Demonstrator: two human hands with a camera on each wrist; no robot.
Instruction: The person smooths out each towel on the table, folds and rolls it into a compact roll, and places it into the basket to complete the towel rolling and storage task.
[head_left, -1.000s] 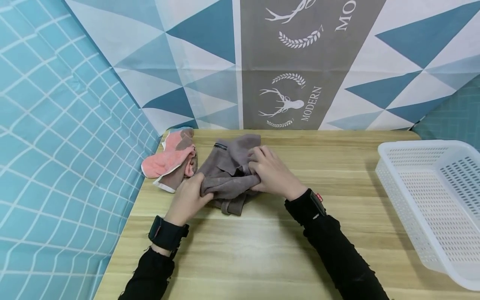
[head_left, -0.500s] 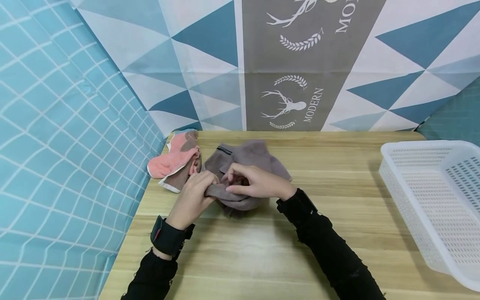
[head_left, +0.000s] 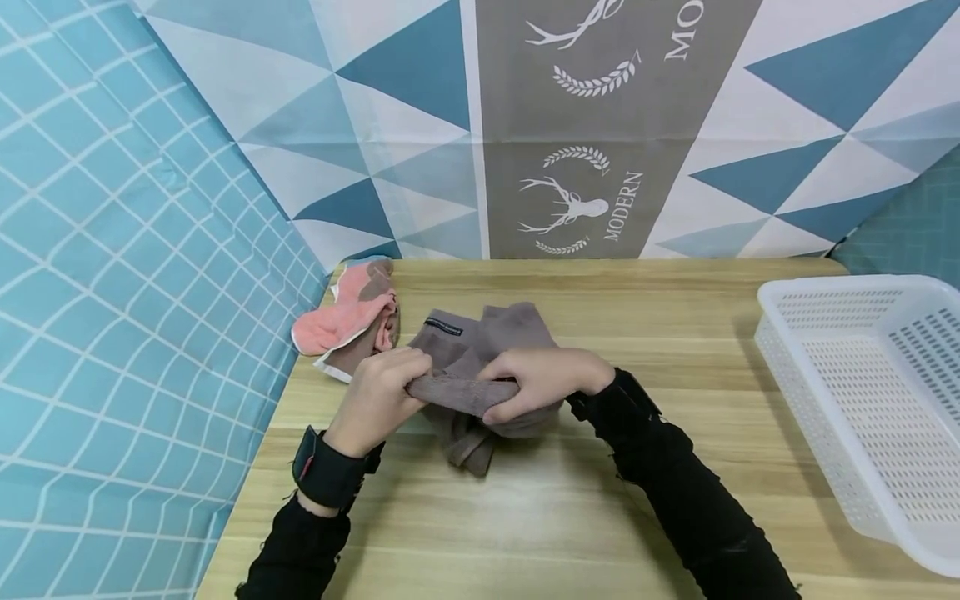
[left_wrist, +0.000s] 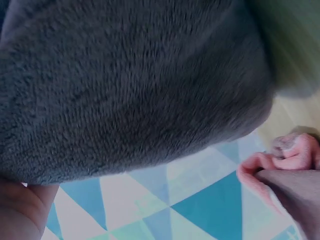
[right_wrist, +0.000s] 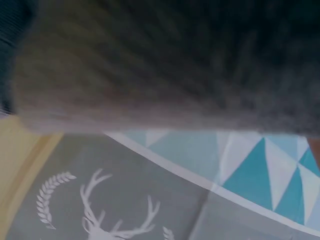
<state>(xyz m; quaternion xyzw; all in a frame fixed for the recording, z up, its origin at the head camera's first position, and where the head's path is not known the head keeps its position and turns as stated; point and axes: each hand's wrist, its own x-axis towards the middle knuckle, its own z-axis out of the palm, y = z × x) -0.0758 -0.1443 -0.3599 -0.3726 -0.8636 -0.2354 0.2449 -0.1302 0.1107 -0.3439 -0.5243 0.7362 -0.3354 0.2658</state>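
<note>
A crumpled grey towel [head_left: 517,327] with a dark label lies on the table before me, one edge lifted in a fold. At the fold's left end, my left hand [head_left: 381,400] grips the cloth with curled fingers. My right hand [head_left: 546,379] pinches the right end, thumb below and fingers above. In the left wrist view the towel [left_wrist: 135,90] fills the upper part, with part of a hand [left_wrist: 22,212] at its lower left edge. Blurred towel cloth [right_wrist: 160,75] covers the top of the right wrist view.
A pink and brown towel [head_left: 348,321] lies bunched at the table's back left corner, close to the left hand. On the right stands a white perforated plastic basket [head_left: 817,425]. A patterned sheet [head_left: 420,167] hangs behind the wooden table [head_left: 675,333].
The right hand first moved left to the middle of the grey towel, then back right, and now pinches the fold. The fold is now stretched between both hands, and the towel sits slightly nearer.
</note>
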